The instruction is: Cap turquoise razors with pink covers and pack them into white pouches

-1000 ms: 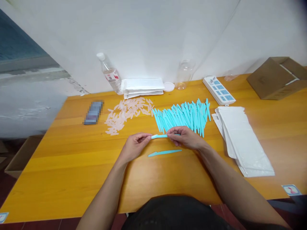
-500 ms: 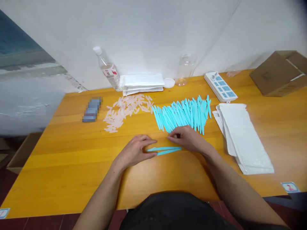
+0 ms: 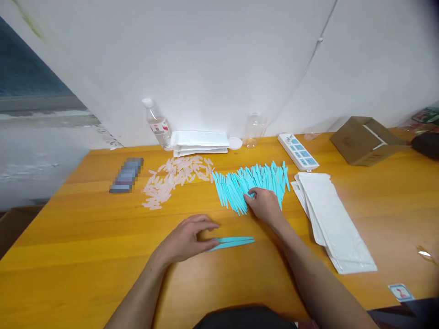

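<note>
Two slim turquoise eyebrow razors point(image 3: 235, 243) lie side by side on the table in front of me. My left hand point(image 3: 192, 237) is open over their left ends, its thumb by the lower one and its fingers apart. Behind them is a heap of similar turquoise razors point(image 3: 229, 189). My right hand point(image 3: 264, 203) is at the heap's front edge, with thumb and index finger pinched around a razor in it; the other fingers are curled and partly hidden. To the left, many small pale pink translucent caps point(image 3: 159, 187) are scattered in a loose pile.
White plastic bags point(image 3: 336, 219) lie to the right, below a power strip point(image 3: 298, 153). Along the wall stand a labelled bottle point(image 3: 159, 128), a stack of white packets point(image 3: 200, 141), a clear jar point(image 3: 254, 132) and a cardboard box point(image 3: 363, 141). A blurred phone-like object point(image 3: 126, 175) lies at left.
My right hand has moved forward from near the two razors into the turquoise heap. My left hand stays beside the pair. The view has tilted up and shifted right.
</note>
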